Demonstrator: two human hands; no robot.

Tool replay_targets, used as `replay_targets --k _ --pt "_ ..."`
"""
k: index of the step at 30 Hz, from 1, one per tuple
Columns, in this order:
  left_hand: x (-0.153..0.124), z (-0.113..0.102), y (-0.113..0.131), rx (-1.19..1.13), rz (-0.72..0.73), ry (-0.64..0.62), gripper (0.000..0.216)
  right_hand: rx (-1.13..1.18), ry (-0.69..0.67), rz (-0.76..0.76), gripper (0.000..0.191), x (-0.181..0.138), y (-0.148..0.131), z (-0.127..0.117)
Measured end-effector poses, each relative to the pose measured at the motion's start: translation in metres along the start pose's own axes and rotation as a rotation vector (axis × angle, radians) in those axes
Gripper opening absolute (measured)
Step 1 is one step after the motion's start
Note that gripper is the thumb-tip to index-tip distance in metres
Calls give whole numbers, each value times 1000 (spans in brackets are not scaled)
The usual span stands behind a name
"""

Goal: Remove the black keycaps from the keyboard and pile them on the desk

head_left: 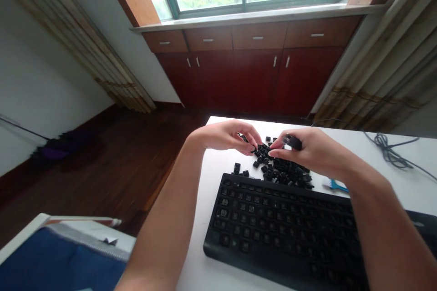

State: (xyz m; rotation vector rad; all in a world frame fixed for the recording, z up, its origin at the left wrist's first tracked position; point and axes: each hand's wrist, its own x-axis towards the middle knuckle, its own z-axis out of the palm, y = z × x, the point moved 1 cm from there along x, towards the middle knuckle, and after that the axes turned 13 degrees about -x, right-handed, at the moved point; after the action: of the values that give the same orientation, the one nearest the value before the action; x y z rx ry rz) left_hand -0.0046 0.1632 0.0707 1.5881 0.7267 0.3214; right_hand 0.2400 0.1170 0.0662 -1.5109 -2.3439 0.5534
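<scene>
Over a heap of loose black keycaps (285, 170) on the white table, my left hand (230, 135) pinches a small black keycap (253, 149) between thumb and fingertips. My right hand (307, 148) is closed around a short black object (292, 142) that looks like a tool handle; its exact kind does not show. The right thumb and index fingertip come down at the edge of the heap, close to the left fingertips. Nearer to me lies a black keyboard (273, 232) with bare key sockets, partly covered by my right forearm.
A blue brush (336, 185) lies beyond the keyboard, beside my right forearm. A coiled black cable (392, 150) rests at the right on the white table (218, 166). At lower left stands a chair with dark blue fabric (58, 261). Red-brown cabinets (239, 75) line the window wall.
</scene>
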Motion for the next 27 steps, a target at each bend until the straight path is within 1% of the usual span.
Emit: replay_targets --k 2,4,7,9,13,16,18,22,24,27 --pt "0 0 1 39 -18 33 31 -18 -12 -19 21 0 0 0" --pt "0 0 2 57 -39 34 27 -36 -28 -38 20 -1 -1 0" --pt "0 2 4 98 -80 -43 25 -67 -52 -59 20 -2 -5 -3" --pt "-1 2 5 161 -96 -68 28 -102 -72 -59 21 -3 -7 -5" --pt "-3 1 9 293 -91 -29 30 -132 -114 -29 24 -4 -10 -11" --pt "-6 2 14 325 -84 -28 25 -122 -103 -27 23 -6 -9 -15" --pt "-11 5 19 342 -70 0 23 -111 -74 -37 22 -9 -11 -18" --pt "-22 13 19 384 -15 104 22 -81 -15 -87 31 -14 -17 -24" --pt "-31 21 11 386 39 115 21 -75 -7 -110 28 -16 -19 -26" --pt "-53 38 -8 321 118 195 22 -78 10 -114 23 -18 -20 -28"
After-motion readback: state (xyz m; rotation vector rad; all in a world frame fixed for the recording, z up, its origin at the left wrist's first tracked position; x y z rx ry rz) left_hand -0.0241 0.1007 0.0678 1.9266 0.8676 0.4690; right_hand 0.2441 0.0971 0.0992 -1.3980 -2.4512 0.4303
